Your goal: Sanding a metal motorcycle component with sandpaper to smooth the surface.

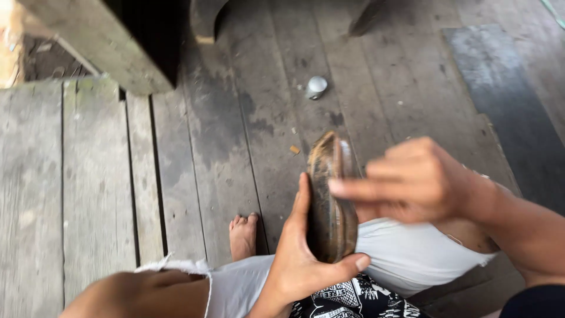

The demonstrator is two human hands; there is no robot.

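White shorts (frayed hem), bare feet

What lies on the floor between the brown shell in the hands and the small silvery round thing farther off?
Head view: bare grey planks and one small orange scrap, between the shell and the silvery thing.

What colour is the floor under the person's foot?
Weathered grey wooden floor, with dark stains; head view.

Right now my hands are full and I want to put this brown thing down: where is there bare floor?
Bare planks lie left of the bare foot, out to the dark wooden post. Another open stretch runs between the small pale round object and the dark plank. It is crowded at the lap, where the left hand grips the brown object and the right hand hovers.
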